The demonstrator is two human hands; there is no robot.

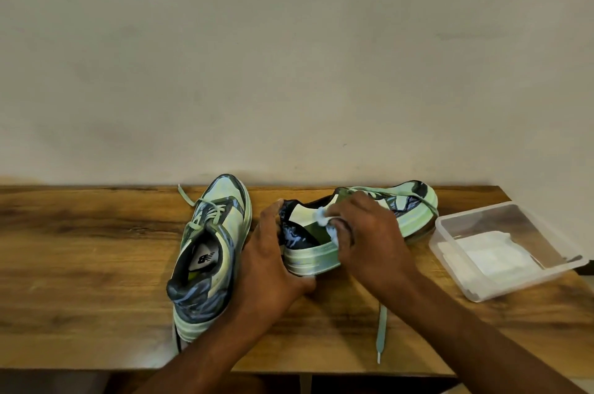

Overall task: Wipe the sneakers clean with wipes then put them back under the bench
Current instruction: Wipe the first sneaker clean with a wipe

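A pale wall [289, 56] fills the upper half of the view. Below it runs the wooden surface [80, 249], which carries everything else.

Two mint-green and grey sneakers sit on the surface. The left sneaker [209, 252] stands upright, toe toward the wall, heel toward the person, its opening facing up. The right sneaker [414, 207] lies tipped on its side, toe pointing right, heel toward the left hand, sole edge facing the person. One of its laces [381, 332] trails down across the surface toward the near edge.

At the right end sits a clear plastic tub [450, 233], just beside the right sneaker's toe, with a stack of white wipes [495, 252] inside.

The left hand [273, 268] is closed around the right sneaker's heel, fingers under the sole, thumb over the collar. The right hand [369, 233] has its grip clenched on a crumpled white wipe [323, 216], pressed against the sneaker's side near the collar.
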